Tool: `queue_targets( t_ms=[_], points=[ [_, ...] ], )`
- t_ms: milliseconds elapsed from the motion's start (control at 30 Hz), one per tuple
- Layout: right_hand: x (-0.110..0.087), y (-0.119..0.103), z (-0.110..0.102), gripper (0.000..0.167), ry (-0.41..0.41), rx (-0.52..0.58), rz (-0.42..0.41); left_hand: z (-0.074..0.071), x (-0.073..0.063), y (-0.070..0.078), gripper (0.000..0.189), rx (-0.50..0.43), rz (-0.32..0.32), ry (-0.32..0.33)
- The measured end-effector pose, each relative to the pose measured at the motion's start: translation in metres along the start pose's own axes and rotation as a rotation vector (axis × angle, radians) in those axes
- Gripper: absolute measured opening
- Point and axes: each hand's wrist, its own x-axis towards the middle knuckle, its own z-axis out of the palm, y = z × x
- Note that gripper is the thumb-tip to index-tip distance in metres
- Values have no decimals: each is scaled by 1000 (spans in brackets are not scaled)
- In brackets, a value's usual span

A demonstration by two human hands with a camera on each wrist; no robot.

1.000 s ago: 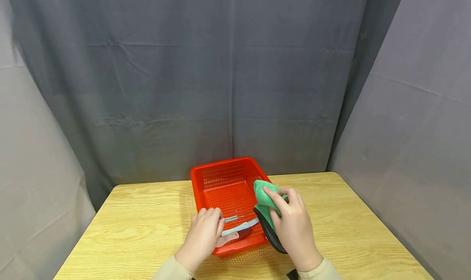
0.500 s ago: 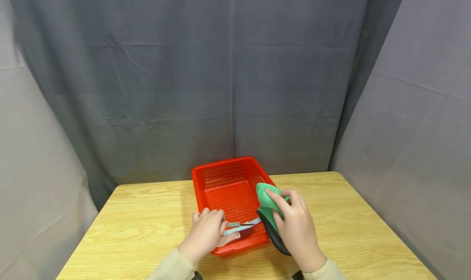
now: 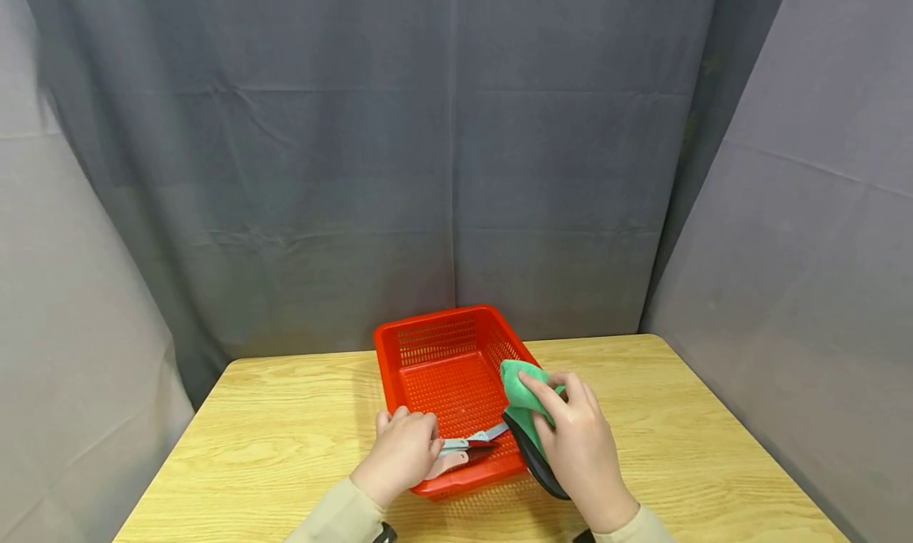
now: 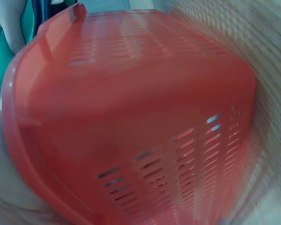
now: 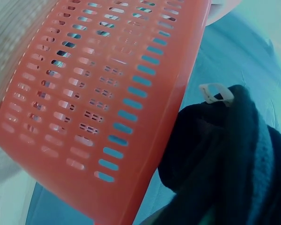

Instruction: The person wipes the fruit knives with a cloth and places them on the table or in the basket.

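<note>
My left hand (image 3: pixel 399 454) reaches over the left rim of a red plastic basket (image 3: pixel 428 319), fingers curled. It grips a slim tool (image 3: pixel 455 445) with a pale handle and a thin dark tip, low over the basket's near end. Lying there are a light blue-handled utensil (image 3: pixel 494 432) and a pink-handled knife (image 3: pixel 448 464) with a dark red blade. At the right rim my right hand (image 3: pixel 576 448) holds a folded green cloth (image 3: pixel 524 384) with black edging. In the right wrist view the dark side of the cloth (image 5: pixel 201 154) shows a white loop.
The basket stands on a light wooden table (image 3: pixel 285 424), its far end close to the back edge. A grey curtain (image 3: pixel 321 170) hangs behind, with pale fabric panels on the left and right (image 3: pixel 806 234). Slotted basket walls fill much of both wrist views.
My left hand has lowered the slim tool toward the basket's near end, where its tip now overlaps the dark red blade. The right hand and cloth have shifted slightly right and down.
</note>
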Motion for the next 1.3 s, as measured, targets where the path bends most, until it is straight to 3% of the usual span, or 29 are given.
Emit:
queue_targets(
  t_ms=[167,333,700,933,1100,1300],
  points=[
    [-1,2,-1,58,1,-5,5,0,0,0,25,11,-11,15],
    [-1,5,-2,57,1,-2,6,0,-4,-2,22,19,-11,80],
    [2,27,-11,57,24,-14,5,-16,-23,-19,15,-33,35,378],
    [5,49,-23,60,10,-31,15,-28,-34,-35,21,-29,116,574],
    [6,71,-30,60,-3,-48,21,-30,-40,-45,21,-22,109,588],
    [-1,106,-32,59,-56,-75,39,-26,-48,-53,20,-28,34,510]
  ],
)
